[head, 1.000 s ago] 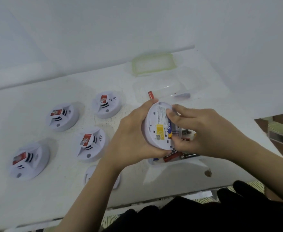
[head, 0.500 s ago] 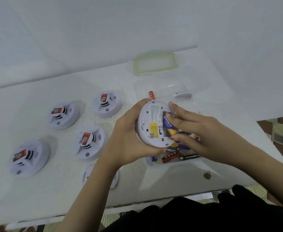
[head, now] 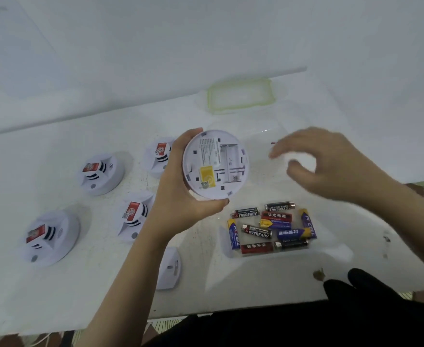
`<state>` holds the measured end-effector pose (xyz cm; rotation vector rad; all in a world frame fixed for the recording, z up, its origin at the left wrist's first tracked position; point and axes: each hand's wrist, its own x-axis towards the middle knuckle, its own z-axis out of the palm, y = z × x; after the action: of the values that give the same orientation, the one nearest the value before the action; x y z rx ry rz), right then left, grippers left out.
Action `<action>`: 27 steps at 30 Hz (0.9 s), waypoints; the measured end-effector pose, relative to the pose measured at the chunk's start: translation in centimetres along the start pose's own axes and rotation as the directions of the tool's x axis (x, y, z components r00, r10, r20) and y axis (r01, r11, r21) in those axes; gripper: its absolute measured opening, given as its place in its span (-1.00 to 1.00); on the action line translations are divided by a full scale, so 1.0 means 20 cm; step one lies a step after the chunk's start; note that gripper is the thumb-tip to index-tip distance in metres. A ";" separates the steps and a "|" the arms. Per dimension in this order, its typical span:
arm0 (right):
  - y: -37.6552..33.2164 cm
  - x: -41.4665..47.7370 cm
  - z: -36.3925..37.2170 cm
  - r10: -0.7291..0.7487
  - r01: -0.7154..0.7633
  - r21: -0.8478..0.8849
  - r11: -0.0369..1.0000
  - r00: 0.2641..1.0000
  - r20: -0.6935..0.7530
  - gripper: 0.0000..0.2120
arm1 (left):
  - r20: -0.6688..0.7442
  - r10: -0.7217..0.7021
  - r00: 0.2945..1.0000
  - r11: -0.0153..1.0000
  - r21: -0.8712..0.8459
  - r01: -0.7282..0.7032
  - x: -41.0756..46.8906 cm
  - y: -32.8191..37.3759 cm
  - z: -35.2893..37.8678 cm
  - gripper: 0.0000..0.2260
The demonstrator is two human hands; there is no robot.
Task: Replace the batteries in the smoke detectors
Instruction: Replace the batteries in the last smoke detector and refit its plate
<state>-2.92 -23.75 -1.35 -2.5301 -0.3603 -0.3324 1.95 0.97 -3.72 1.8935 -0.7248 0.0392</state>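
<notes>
Right hand (head: 331, 166) has lifted away, fingers (head: 293, 146) loosely curled, empty; left hand (head: 181, 196) grips detector (head: 216, 164).

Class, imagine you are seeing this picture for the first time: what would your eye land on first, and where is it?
The round white smoke detector at the centre draws the eye first, gripped by the left hand with its back to the camera and its battery bay showing empty. Just below it to the right lies a colourful heap of batteries. Four more detectors with red labels sit on the white table to the left.
</notes>
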 end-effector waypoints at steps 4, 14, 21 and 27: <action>0.10 0.28 -0.01 0.225 -0.215 -0.145 0.966 0.972 0.062 -0.77 | -0.036 -0.002 0.999 1.000 -0.005 0.002 0.07 -0.01 0.02 -0.14; 0.17 0.60 0.05 0.547 -0.203 -0.633 0.747 0.728 0.413 -0.82 | -0.044 -0.041 0.998 0.999 -0.009 0.040 0.17 -0.06 0.05 -0.13; 0.15 0.50 0.00 0.273 -0.311 0.134 0.941 0.931 0.243 -0.86 | -0.070 -0.072 0.995 0.996 -0.063 0.068 0.19 -0.09 0.05 -0.16; -0.03 0.39 -0.02 0.163 -0.015 0.600 0.800 0.967 -0.194 -0.85 | -0.095 -0.102 0.990 0.991 -0.097 0.092 0.19 -0.09 0.05 -0.14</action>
<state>4.12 -22.03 1.78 -1.8525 -0.2046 -0.4056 5.66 -1.23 -4.28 1.8219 -0.5567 0.0379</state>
